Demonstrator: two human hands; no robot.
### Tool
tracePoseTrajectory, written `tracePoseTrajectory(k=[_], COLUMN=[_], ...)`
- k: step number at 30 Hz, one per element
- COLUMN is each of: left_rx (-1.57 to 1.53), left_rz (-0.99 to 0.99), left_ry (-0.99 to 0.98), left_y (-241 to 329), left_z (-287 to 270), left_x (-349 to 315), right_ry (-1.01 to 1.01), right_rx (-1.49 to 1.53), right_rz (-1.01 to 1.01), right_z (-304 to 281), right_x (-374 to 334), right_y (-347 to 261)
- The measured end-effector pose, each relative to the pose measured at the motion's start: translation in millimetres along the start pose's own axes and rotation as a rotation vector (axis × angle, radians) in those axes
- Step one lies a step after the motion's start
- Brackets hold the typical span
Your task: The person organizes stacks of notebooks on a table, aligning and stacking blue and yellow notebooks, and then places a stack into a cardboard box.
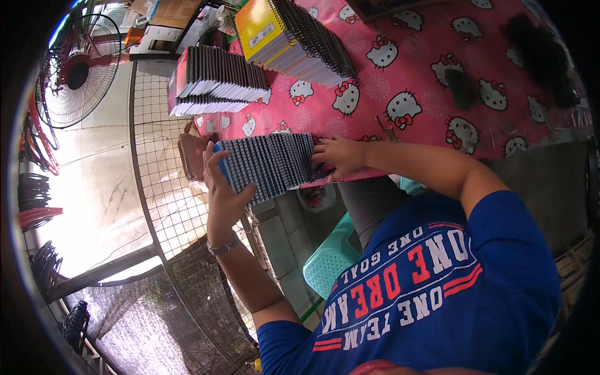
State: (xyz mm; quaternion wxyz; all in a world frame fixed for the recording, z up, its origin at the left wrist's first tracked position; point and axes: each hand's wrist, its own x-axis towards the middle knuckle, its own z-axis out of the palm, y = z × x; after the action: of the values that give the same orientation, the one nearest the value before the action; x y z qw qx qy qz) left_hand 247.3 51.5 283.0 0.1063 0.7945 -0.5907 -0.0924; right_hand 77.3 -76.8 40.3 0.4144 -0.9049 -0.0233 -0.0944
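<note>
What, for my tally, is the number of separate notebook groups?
3: yellow-ended group on pink cloth, red-ended group at its left, blue-ended group between left hand and right hand. Others may be hidden.

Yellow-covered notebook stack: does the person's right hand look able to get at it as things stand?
Probably yes: only pink tablecloth shows between the right hand and the yellow-covered notebook stack, though that hand is at the blue-covered notebooks.

Left hand grips 1 end of stacked notebooks; right hand seemingly touches the other.
</note>
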Motion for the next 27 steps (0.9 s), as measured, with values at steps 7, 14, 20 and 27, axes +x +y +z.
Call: tracePoseTrajectory(k=[7, 14, 20, 27], left_rx=[-0.008, 0.008, 0.007, -0.016], left_rz=[0.008, -0.011, -0.001, 0.007], left_ry=[0.004, 0.013, 0.004, 0.016], left_y=[2.1, -2.1, -2.1, -4.7], left_z=[-0.2, -0.2, -0.1, 0.7], left_x=[1.6, -2.8, -0.5, -2.8], right_ry=[-0.233, -0.026, -0.062, -0.243], right_rx=[0.428, 0.009, -0.054, 0.108], right_rz=[0.26, -0.005, 0.027, 0.124], right_z=[-2.0, -3.8, -1.0, -8.3], right_x=[20.2, 3.0, 14.6, 15.8], right_y=[14.6, 5.9, 7.7, 6.8])
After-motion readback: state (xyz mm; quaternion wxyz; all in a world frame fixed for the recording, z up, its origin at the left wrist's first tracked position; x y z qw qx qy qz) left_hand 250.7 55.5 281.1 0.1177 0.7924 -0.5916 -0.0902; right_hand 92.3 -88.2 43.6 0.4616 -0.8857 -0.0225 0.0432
